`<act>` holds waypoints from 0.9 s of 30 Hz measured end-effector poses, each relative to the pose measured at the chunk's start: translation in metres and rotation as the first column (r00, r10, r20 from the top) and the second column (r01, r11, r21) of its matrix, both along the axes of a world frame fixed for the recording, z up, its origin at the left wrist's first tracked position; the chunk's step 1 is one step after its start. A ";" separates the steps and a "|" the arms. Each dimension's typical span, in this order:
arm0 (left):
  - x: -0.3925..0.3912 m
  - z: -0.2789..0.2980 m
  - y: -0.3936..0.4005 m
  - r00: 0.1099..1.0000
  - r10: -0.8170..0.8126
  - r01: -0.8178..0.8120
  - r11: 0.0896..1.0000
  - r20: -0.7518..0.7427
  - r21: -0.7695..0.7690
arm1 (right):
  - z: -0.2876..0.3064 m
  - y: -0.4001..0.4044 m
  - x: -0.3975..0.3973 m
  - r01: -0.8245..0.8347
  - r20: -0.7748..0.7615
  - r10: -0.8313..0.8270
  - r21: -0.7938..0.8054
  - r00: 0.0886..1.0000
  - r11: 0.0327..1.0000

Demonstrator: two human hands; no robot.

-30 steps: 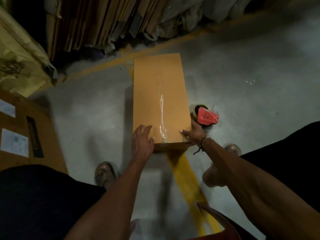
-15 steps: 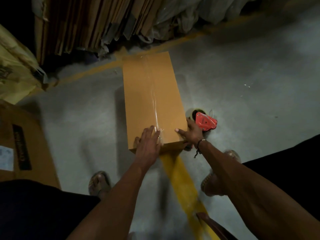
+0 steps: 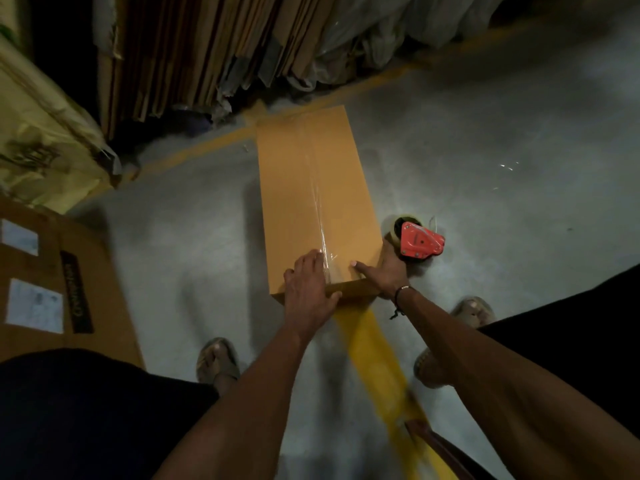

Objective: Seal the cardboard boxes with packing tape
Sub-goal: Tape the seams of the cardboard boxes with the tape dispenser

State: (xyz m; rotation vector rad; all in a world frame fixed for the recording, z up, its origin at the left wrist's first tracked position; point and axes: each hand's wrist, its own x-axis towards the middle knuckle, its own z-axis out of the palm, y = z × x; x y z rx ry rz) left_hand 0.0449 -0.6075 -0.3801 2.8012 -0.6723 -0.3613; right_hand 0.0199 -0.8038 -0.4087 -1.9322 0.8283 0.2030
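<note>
A long brown cardboard box (image 3: 311, 188) lies on the concrete floor, with a strip of clear tape (image 3: 319, 216) running along the seam on top. My left hand (image 3: 308, 289) rests flat on the box's near end, fingers over the tape and thumb over the front edge. At the near right corner, my right hand (image 3: 384, 273) lays its thumb on the box top. Its fingers curl round the handle of the red tape dispenser (image 3: 420, 242), which hangs beside the box's right side with its tape roll (image 3: 393, 226).
Flattened cartons and plastic wrap (image 3: 214, 53) lean against the far side. A labelled brown carton (image 3: 52, 289) sits at the left. Yellow floor lines (image 3: 374, 344) run under the box. My sandalled feet (image 3: 218, 362) flank the near end.
My left hand slid right along the near end onto the tape strip and now presses there. The right hand with the dispenser stayed at the right corner.
</note>
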 end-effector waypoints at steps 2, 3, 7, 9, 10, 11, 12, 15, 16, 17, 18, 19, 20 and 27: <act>0.011 -0.006 0.004 0.995 -0.050 0.060 0.990 -0.083 0.125 | 0.000 0.005 -0.001 -0.017 -0.013 0.017 -0.013 1.000 1.000; 0.012 -0.008 0.006 0.993 -0.069 0.084 0.984 -0.097 0.160 | 0.001 0.008 -0.001 -0.025 -0.032 0.024 -0.022 0.999 0.999; -0.006 -0.010 0.014 0.995 -0.069 0.079 0.988 -0.074 0.132 | 0.004 0.023 -0.001 -0.082 -0.177 0.063 -0.102 0.982 0.991; -0.022 -0.010 0.017 0.994 -0.073 0.083 0.990 -0.084 0.116 | 0.006 0.029 -0.003 -0.105 -0.199 0.076 -0.139 0.977 0.985; -0.028 -0.010 0.017 0.993 -0.075 0.084 0.991 -0.088 0.101 | 0.005 0.030 -0.004 -0.109 -0.193 0.080 -0.147 0.978 0.983; -0.032 -0.011 0.018 0.993 -0.077 0.085 0.993 -0.089 0.079 | 0.005 0.030 -0.004 -0.110 -0.188 0.082 -0.144 0.979 0.983; -0.034 -0.010 0.018 0.993 -0.077 0.081 0.996 -0.090 0.047 | 0.004 0.029 -0.004 -0.105 -0.186 0.079 -0.136 0.979 0.985; -0.026 -0.007 0.012 0.996 -0.013 0.007 0.998 -0.083 -0.069 | 0.005 0.030 -0.002 -0.079 -0.209 0.052 -0.122 0.976 0.989; -0.022 -0.006 0.008 0.997 0.013 -0.018 0.998 -0.074 -0.061 | 0.005 0.031 0.000 -0.077 -0.224 0.046 -0.132 0.974 0.988; -0.016 -0.005 0.004 0.997 0.034 -0.036 0.999 -0.073 -0.027 | 0.007 0.033 0.001 -0.081 -0.237 0.044 -0.147 0.971 0.986; -0.010 -0.005 0.002 0.996 0.043 -0.042 0.999 -0.079 0.016 | 0.008 0.035 0.002 -0.083 -0.248 0.040 -0.165 0.968 0.983; -0.004 -0.005 0.000 0.995 0.040 -0.035 0.998 -0.089 0.059 | 0.008 0.037 0.002 -0.086 -0.254 0.038 -0.182 0.966 0.979; 0.002 -0.006 -0.001 0.995 0.026 -0.016 0.995 -0.099 0.097 | 0.008 0.039 0.002 -0.090 -0.255 0.037 -0.199 0.966 0.976; -0.003 -0.006 0.003 0.994 -0.024 0.031 0.997 -0.105 0.070 | 0.009 0.031 0.003 -0.113 -0.223 0.067 -0.203 0.973 0.973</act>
